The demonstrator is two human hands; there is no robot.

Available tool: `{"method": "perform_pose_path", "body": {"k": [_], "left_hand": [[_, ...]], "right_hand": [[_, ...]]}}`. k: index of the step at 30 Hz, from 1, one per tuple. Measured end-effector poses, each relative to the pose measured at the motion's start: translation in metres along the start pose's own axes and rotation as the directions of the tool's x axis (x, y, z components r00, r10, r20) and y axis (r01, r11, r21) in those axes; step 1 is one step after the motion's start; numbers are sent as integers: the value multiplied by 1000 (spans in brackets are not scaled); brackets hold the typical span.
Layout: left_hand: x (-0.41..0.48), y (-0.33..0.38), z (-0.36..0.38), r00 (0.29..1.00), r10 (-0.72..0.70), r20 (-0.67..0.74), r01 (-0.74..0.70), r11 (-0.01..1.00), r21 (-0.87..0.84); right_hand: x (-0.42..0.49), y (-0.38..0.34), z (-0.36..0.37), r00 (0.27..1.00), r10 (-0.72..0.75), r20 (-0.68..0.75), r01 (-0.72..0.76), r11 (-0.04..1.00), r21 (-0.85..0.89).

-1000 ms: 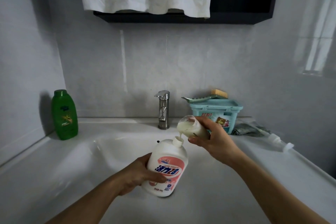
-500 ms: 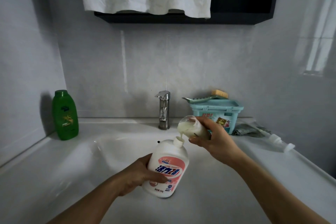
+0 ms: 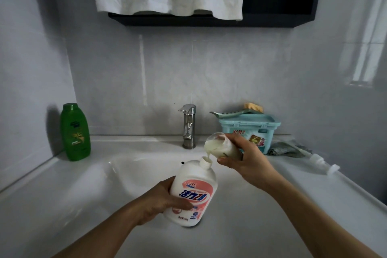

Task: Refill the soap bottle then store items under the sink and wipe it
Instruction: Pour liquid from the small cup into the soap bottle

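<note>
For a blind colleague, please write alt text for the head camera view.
Over a white sink, the right hand tips a clear container, pouring creamy soap into a white bottle held by the left hand. A green bottle stands left of the faucet.

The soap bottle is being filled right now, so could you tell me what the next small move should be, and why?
Probably keep the clear container tipped and steady: creamy soap is running from its mouth into the open neck of the soap bottle, and liquid remains inside. The left hand braces the bottle; the right hand pours.
</note>
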State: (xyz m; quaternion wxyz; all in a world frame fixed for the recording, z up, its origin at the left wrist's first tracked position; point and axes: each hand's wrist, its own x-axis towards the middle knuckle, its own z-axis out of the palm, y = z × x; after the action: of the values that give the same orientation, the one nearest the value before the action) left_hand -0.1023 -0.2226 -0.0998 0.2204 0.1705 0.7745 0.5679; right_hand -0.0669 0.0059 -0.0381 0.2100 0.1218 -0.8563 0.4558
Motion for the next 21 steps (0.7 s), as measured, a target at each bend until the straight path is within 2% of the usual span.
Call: {"method": "perform_pose_path", "body": {"k": [21], "left_hand": [[3, -2, 0, 1000, 18, 12, -18, 1000, -20]], "right_hand": [[-1, -3, -1, 1000, -3, 0, 3, 1000, -12]]}}
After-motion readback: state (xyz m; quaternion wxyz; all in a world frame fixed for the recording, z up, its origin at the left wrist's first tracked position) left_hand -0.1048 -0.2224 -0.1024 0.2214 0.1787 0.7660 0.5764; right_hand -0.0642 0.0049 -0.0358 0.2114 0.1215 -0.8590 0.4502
